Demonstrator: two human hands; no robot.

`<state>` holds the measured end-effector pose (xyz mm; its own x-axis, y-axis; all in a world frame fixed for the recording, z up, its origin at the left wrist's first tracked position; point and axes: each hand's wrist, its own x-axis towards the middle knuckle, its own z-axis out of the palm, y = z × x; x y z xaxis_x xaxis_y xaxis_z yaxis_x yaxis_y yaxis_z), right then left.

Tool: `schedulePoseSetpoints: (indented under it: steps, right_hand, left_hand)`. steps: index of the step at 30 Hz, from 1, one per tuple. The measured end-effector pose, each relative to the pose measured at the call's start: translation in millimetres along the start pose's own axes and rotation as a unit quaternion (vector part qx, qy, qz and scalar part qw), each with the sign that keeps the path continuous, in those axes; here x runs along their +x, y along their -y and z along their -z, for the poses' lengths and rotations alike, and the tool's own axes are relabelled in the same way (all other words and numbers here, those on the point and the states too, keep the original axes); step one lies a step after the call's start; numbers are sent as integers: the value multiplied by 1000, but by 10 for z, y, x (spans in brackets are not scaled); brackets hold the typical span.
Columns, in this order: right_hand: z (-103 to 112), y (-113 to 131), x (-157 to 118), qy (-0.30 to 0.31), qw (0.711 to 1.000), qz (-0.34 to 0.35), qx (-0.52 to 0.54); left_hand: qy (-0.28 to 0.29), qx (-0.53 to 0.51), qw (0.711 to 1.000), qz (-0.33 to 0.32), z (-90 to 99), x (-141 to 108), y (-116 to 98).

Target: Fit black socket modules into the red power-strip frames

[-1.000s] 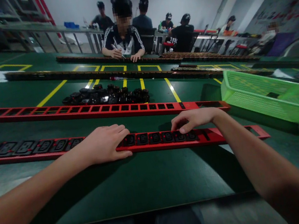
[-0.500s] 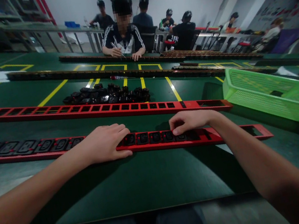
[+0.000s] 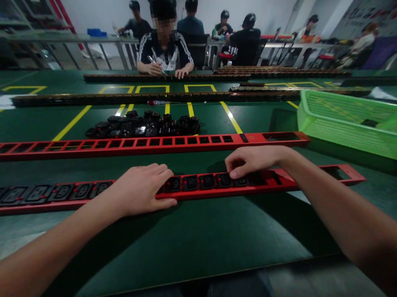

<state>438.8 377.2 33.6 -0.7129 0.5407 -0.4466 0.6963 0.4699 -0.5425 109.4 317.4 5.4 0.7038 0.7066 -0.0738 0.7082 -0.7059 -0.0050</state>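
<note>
A long red slotted strip (image 3: 206,193) lies across the green table in front of me, with black sockets (image 3: 209,181) seated in a row along it. Over its middle rests my left hand (image 3: 144,190), closed on the strip with fingers at the far edge and thumb at the near edge. My right hand (image 3: 251,160) bends down near the strip's right end. Its curled fingers and thumb are at a black socket, the last ones in the row, and partly hide it.
Behind lies a second red strip (image 3: 183,147) with open slots. Beyond it is a pile of black sockets (image 3: 141,125). A green plastic basket (image 3: 352,138) stands at the right. Across the table a person (image 3: 162,48) holds a pen-like tool by dark strips (image 3: 189,95).
Both hands keep their places on the strip and sockets. The whole view has shifted very slightly.
</note>
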Motion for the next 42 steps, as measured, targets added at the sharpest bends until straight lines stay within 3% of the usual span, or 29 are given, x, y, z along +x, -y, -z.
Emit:
schedulePoseSetpoints:
  steps: [36,42]
  right_hand:
    - [3,26,-7,-3,1000,-19,-13]
    - [-111,143,65,-56,998,-15,-28]
  left_hand:
    - [4,5,1000,4,19,-7,-12]
    - [3,6,1000,2,16,1,-19]
